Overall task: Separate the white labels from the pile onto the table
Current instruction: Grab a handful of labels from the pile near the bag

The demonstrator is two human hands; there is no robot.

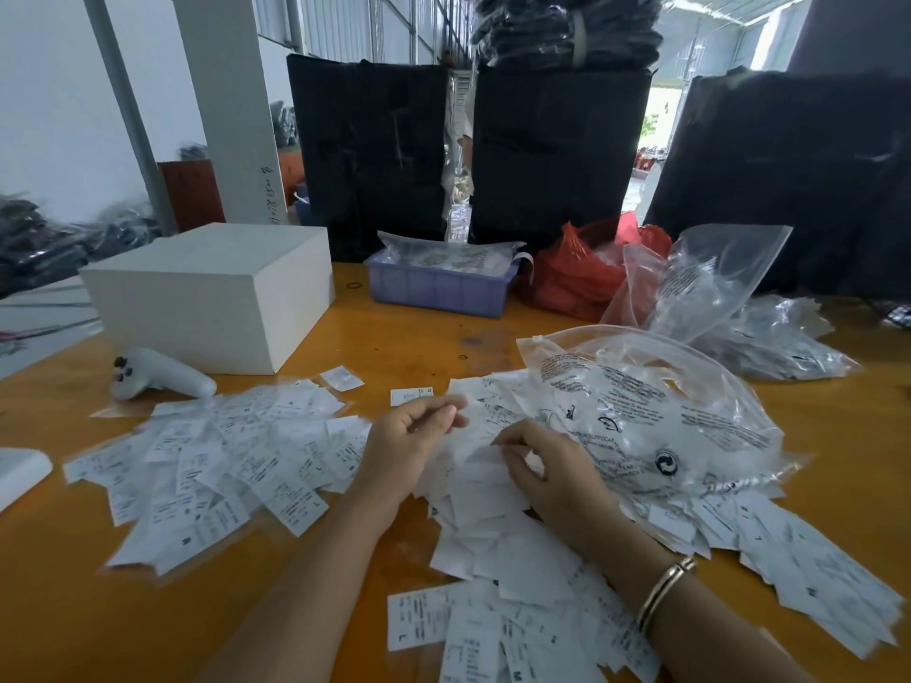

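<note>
Hands: left hand (411, 438) curled; right hand (552, 470) fingering white labels (473, 490).

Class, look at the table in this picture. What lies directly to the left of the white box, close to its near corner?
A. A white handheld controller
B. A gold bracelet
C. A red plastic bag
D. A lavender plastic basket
A: the white handheld controller lies on the table just left of the white box, at the far edge of the spread-out white labels.
</note>
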